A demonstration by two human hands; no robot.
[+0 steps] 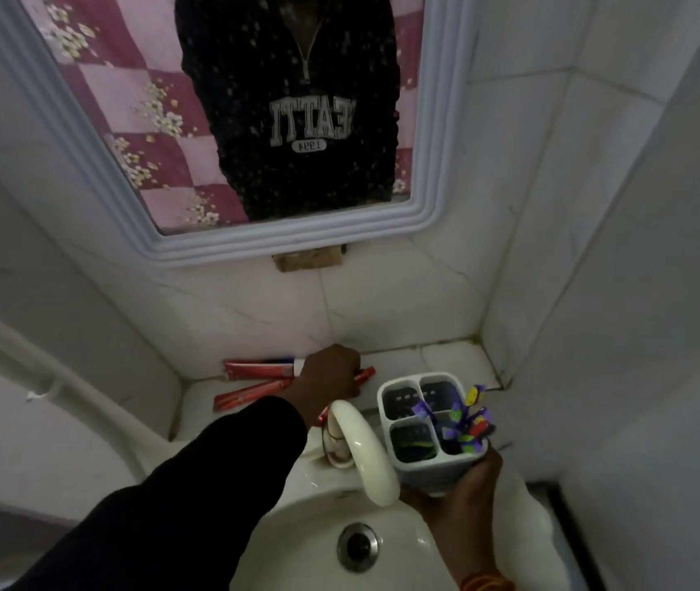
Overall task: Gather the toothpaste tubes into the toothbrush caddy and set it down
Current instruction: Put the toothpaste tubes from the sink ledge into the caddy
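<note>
Two red toothpaste tubes lie on the tiled ledge behind the sink: one flat against the wall (254, 369), one slanting in front of it (248, 395). My left hand (331, 375) reaches over the ledge with its fingers curled around a red tube whose end (365, 374) sticks out to the right of the hand. My right hand (463, 484) holds the white four-compartment toothbrush caddy (425, 475) from below, above the sink's right rim. The caddy's near right compartment holds several purple-wrapped items (465, 420); the other compartments look empty.
A cream curved faucet (365, 450) rises between my two hands, with a small red piece (323, 418) beside its base. Below is the white sink basin with its metal drain (358, 546). A framed mirror (297, 245) hangs above, and a tiled wall (595, 292) closes the right.
</note>
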